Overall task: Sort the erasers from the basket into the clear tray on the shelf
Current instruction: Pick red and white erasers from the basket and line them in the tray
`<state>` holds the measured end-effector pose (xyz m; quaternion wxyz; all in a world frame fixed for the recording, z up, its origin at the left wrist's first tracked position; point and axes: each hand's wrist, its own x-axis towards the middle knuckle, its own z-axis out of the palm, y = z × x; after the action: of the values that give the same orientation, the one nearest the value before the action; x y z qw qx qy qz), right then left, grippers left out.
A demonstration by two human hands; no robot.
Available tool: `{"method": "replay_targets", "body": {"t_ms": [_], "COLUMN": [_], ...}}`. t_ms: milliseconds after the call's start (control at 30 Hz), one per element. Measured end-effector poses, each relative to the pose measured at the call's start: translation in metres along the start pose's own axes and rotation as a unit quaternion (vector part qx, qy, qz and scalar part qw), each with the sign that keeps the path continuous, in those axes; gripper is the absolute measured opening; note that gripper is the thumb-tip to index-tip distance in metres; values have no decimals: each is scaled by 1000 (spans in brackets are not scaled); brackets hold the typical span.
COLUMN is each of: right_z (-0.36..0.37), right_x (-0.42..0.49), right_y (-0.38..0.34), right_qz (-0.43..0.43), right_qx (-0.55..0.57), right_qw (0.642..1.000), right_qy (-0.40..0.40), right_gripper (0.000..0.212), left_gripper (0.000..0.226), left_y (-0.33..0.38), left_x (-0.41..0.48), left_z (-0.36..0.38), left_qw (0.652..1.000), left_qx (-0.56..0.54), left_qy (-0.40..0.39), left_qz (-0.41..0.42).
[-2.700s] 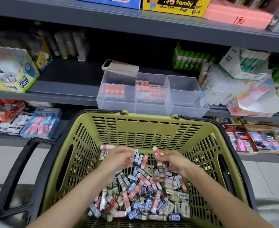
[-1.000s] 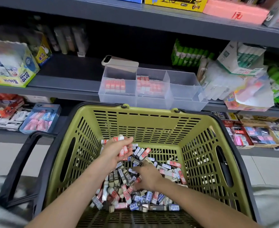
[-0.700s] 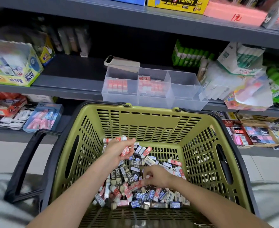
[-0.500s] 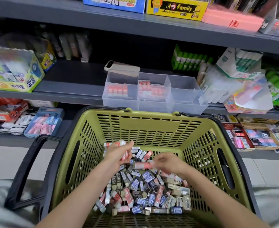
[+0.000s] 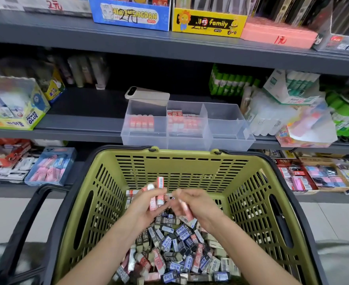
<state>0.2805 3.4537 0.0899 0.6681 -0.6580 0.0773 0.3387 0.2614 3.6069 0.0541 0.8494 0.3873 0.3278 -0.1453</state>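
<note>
Several red-sleeved erasers [image 5: 159, 190] stand bunched in the left hand [image 5: 143, 204], whose fingers curl round them just above the mixed heap [image 5: 175, 249] in the green basket [image 5: 181, 161]. The right hand [image 5: 196, 204] hovers close beside it, fingertips pinching one more pink-red eraser [image 5: 185, 211] that points down toward the heap. The step in hand looks like gathering: red pieces are picked out from among the blue, dark and pale ones and collected into the left-hand bunch. The clear tray [image 5: 227, 140] sits on the shelf [image 5: 76, 124] just beyond the basket's far rim, with a short row of red erasers in its left compartment and a fuller batch in the middle one. The next move probably calls for passing the pinched eraser across to the bunch without loosening the left grip. Then comes lifting the lot over the rim to whichever compartment matches; which of the two that is, I cannot tell from here.
</note>
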Motion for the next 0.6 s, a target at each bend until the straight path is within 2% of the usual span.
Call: {"method": "replay_targets", "body": {"t_ms": [100,167,267,433,467,533,600], "right_z": [-5,-1,13,-4,-12,-31,-41], "right_x": [3,5,7,21,25,39,54], "right_y": [-6,-6,5,10,10,18,34], "right_qz": [-78,-101,-74,-53,-54,-63,-56], "right_qx": [40,60,80,56,22,-162,-388], "right_qw": [992,988,992,997,998,984,919], "right_qy": [93,100,59,-26,-14,38,50], "right_gripper": [26,30,29,28,27,26,27], "left_gripper": [49,42,43,45,46,43,34], "left_y": [0,-4,-11,-6,-2,5,13], "left_x": [-5,-10,-16,-20,-19,-16,-13], "left_z": [3,9,16,18,18,16,12], "left_qw": [999,995,990,992,994,996,998], "left_qx": [-4,6,30,45,35,10,-18], "left_qy": [-10,-48,-97,-68,-61,-48,-33], "left_qz": [-51,-83,-100,-92,-86,-69,-51]}}
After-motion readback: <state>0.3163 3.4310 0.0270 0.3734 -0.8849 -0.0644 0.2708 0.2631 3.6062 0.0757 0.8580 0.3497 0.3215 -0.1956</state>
